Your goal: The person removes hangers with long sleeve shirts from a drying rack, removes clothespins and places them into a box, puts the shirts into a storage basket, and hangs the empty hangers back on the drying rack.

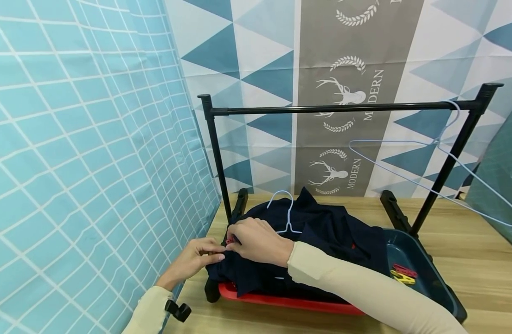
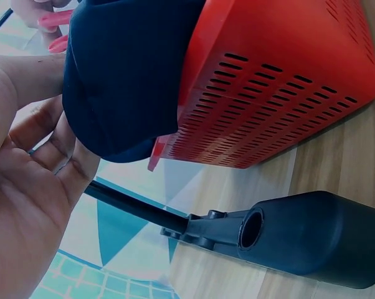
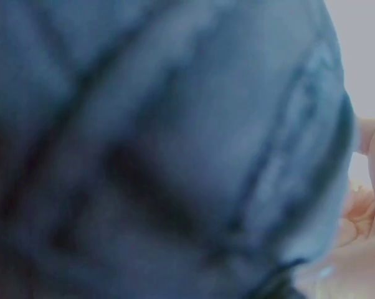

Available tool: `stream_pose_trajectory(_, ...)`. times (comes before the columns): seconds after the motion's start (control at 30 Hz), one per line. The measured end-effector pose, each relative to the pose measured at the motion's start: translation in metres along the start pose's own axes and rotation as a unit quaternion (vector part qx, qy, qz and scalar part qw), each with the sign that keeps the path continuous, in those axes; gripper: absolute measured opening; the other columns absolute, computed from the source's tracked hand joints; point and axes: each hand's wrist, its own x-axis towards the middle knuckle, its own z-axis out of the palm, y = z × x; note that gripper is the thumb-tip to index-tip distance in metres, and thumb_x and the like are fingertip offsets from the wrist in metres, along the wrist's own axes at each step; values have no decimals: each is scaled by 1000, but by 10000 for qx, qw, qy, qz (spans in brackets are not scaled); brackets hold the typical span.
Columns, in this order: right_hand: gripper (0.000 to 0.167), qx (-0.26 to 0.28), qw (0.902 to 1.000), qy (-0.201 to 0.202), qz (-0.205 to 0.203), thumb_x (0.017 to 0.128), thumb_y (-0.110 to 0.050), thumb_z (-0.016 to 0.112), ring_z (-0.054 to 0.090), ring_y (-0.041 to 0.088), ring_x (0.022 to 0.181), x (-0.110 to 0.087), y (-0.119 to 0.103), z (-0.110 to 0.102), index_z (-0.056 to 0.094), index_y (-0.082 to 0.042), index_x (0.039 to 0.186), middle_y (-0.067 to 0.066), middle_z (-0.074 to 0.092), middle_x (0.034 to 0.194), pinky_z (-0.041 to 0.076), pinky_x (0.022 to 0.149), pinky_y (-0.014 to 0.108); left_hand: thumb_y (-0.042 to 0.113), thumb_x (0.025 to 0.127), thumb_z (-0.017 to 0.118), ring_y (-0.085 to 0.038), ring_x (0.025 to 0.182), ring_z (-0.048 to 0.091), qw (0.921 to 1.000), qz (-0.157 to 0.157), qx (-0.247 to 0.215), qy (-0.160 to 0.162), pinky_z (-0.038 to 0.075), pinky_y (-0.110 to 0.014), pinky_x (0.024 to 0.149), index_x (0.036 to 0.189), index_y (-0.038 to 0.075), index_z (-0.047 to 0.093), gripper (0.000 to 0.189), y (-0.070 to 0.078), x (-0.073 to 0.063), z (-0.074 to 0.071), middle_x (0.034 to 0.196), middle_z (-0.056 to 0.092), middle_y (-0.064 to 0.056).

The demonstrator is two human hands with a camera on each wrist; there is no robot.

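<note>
A dark navy garment (image 1: 331,232) lies heaped over a red basket (image 1: 281,300). My left hand (image 1: 193,260) pinches the garment's left edge between thumb and fingers. Right beside it, my right hand (image 1: 258,239) grips a red-pink clothespin (image 1: 229,241) at the same edge. In the left wrist view the clothespin's two arms (image 2: 55,20) stand apart above the navy cloth (image 2: 131,75). A light blue hanger (image 1: 289,215) has its hook sticking up from the garment, its lower part partly covered. Blurred cloth (image 3: 194,137) fills most of the right wrist view.
A black rack (image 1: 323,109) stands behind the basket, with a second light blue hanger (image 1: 410,141) hooked at its right end. A dark tray (image 1: 431,278) at the right holds red clothespins (image 1: 405,270) and yellow ones (image 1: 402,278). A blue gridded curtain (image 1: 93,139) closes off the left.
</note>
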Motion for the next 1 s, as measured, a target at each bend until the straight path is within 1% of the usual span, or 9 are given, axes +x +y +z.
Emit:
stream_pose_trajectory(0.07,11,-6,10000,-22,-84,96,-29,76,48,-1,56,0,0,0,72,-19,94,-12,62,79,38,48,15,9,99,69,-15,77,59,10000,4,-2,18,49,-28,63,118,12,79,22,0,0,0,99,71,-1)
stream_pose_trajectory(0.13,12,4,9999,-27,-151,95,-28,78,49,0,59,0,0,1,70,-19,95,-12,63,81,39,50,15,8,98,70,-15,79,60,10000,2,-4,44,49,-28,64,117,13,80,22,0,0,0,99,72,-2)
stream_pose_trajectory(0.27,26,-121,9997,-15,-197,92,-30,81,50,1,61,0,0,3,71,-14,110,-7,66,87,40,51,14,11,98,71,-15,80,60,9999,-39,71,104,49,-29,65,114,16,80,19,1,0,1,99,71,0)
stream_pose_trajectory(0.33,30,-237,9995,-32,-223,91,-31,81,51,1,61,1,0,4,73,-12,114,-5,67,87,40,51,14,12,98,71,-15,80,59,9998,-60,117,121,50,-30,65,113,17,80,19,2,0,1,99,71,1)
stream_pose_trajectory(0.43,25,-403,9986,-30,-328,91,-32,82,51,2,62,1,0,5,78,-12,106,-5,64,84,39,53,14,12,98,71,-15,81,60,9998,-99,110,134,50,-31,67,112,18,80,18,4,0,2,100,71,1)
stream_pose_trajectory(0.5,21,-440,9982,32,-407,91,-31,82,51,4,61,1,0,5,79,-13,101,-5,63,82,38,53,14,12,97,72,-15,81,60,9998,-141,59,159,51,-30,66,111,18,80,17,4,0,2,99,71,-1)
stream_pose_trajectory(0.73,16,-480,9965,374,-569,92,-28,80,51,6,60,-1,0,10,75,-13,97,-4,64,84,36,51,14,13,96,74,-14,74,55,9993,-291,-97,191,47,-27,61,110,17,81,16,4,-1,1,99,71,-6)
stream_pose_trajectory(0.9,8,-306,9941,678,-784,93,-20,79,56,7,63,-1,1,12,73,-15,91,-5,65,84,38,53,13,10,96,73,-14,72,55,9996,-187,-149,121,48,-27,61,111,15,81,17,1,-1,0,98,69,-10)
stream_pose_trajectory(1.0,8,-117,9923,857,-881,93,-14,78,58,5,64,-1,1,11,72,-16,88,-6,64,81,39,54,13,9,96,73,-15,71,56,9998,-75,-138,105,49,-28,60,111,14,82,17,-1,-2,0,98,69,-11)
